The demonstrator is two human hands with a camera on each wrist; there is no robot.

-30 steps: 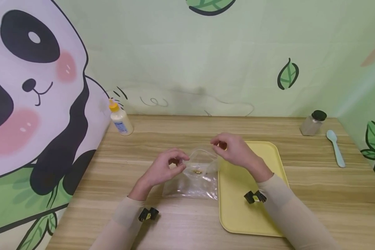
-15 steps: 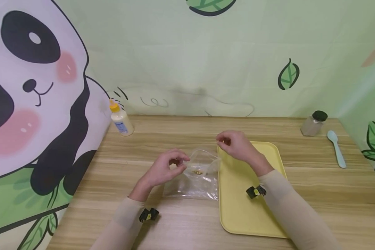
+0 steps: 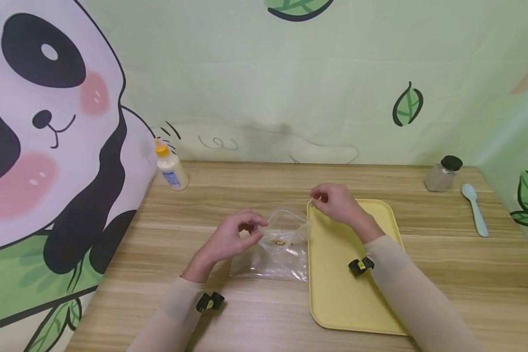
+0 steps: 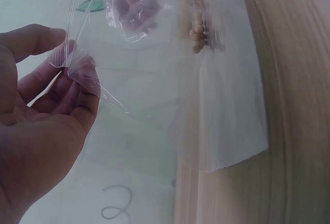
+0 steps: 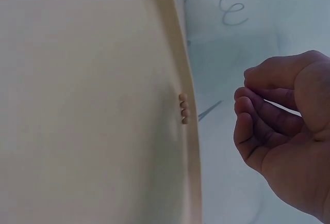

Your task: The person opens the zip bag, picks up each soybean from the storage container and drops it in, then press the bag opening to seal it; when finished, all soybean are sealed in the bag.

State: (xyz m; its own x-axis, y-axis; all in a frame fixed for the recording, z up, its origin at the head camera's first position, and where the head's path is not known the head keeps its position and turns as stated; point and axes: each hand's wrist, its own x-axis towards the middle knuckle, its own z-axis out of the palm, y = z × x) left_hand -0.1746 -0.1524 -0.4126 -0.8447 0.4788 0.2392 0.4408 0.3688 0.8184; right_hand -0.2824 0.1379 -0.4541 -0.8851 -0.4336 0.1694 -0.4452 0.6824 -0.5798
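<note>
My left hand (image 3: 236, 235) pinches the top edge of a clear zip bag (image 3: 270, 264) between curled fingers and thumb; the plastic bunches at its fingertips in the left wrist view. The bag lies on the table with its mouth bowed apart. Inside is a small cluster of pale brown beads (image 4: 197, 34). Over the far left corner of the yellow tray (image 3: 356, 303) is my right hand (image 3: 334, 203). Its fingers are curled with the tips close to the thumb, and I see nothing between them. In the right wrist view several round beads (image 5: 184, 109) line up by the tray's rim.
A glue bottle (image 3: 172, 172) with a yellow cap stands at the back left. At the back right are a clear jar (image 3: 440, 177) with a black lid and a light blue spoon (image 3: 476, 212). A printed wall (image 3: 246, 88) rises behind the wooden table (image 3: 255, 313).
My right hand has moved right and slightly away, from beside the bag's mouth to the tray's far left corner. The left hand and the bag have stayed nearly still.
</note>
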